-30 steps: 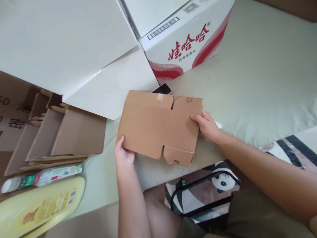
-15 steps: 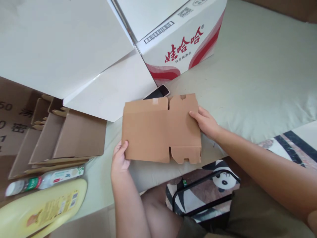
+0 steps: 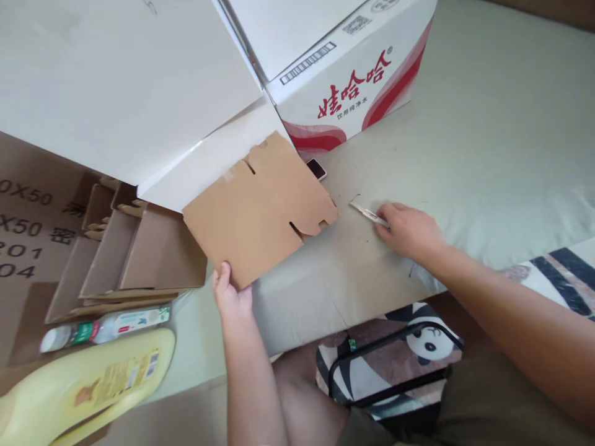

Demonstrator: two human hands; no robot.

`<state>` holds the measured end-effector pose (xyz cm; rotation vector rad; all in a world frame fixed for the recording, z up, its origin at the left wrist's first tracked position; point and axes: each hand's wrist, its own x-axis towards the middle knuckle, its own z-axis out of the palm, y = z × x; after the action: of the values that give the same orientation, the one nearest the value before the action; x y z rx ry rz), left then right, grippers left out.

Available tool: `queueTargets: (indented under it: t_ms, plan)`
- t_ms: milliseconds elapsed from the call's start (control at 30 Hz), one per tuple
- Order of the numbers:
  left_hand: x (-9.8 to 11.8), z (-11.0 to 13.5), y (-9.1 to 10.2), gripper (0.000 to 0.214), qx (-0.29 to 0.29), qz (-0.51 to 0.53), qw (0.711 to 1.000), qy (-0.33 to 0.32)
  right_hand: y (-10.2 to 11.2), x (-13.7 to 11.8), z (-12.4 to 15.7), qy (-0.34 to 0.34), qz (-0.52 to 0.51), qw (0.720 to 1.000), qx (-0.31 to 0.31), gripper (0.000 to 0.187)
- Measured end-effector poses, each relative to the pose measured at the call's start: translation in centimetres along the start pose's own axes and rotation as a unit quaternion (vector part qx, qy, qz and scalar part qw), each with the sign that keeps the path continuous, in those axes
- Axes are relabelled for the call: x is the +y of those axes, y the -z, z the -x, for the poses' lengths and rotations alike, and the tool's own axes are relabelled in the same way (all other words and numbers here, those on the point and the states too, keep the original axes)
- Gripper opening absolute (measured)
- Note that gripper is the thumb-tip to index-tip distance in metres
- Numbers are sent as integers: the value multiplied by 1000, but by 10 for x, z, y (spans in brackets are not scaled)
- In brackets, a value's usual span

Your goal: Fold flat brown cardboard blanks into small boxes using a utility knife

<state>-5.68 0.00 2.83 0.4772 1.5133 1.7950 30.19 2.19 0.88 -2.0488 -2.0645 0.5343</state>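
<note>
A flattened brown cardboard box (image 3: 251, 210) with slots and flaps is tilted up to the left, in front of the white carton. My left hand (image 3: 232, 294) pinches its lower left corner, thumb on the near face. Over on the pale green cloth, my right hand (image 3: 411, 229) is closed around a slim white utility knife (image 3: 367, 214), whose narrow end points left, away from my fingers. Small dark threads or scraps lie by the knife's tip. Behind the cardboard's right edge a dark-screened phone (image 3: 317, 169) is partly hidden.
White cartons (image 3: 204, 62), one with red lettering (image 3: 356, 93), stand at the back. Left are folded cardboard pieces (image 3: 162, 248), a clear bottle (image 3: 111, 328) and a yellow jug (image 3: 102, 378). A panda-patterned item with a black frame (image 3: 390, 359) is below the table edge.
My right hand has let go of the cardboard and now holds the utility knife on the cloth. The cardboard has swung up and left in my left hand.
</note>
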Motion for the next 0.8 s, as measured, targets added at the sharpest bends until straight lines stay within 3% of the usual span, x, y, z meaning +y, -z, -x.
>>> queueTargets:
  t_ms: [167,267,333,500,633,800]
  plan:
    - [-6,6,-8,37,-11,-6,999,-48,14,-13,5,-38,-89,995,14,20]
    - [-12,10,-12,39,-16,2,998,-60,12,-24,11,35,-222,974,-27,21]
    - [-17,12,-15,39,-22,0,998,-64,6,-33,15,85,-256,961,-63,19]
    - [-27,19,-19,39,-37,-12,997,-59,-8,-54,17,127,-212,964,-103,20]
    - [-28,21,-18,41,-38,-9,997,-62,-9,-63,15,81,-181,974,-109,33]
    - [-26,22,-17,39,-42,-3,997,-63,-12,-66,14,57,-137,982,-119,28]
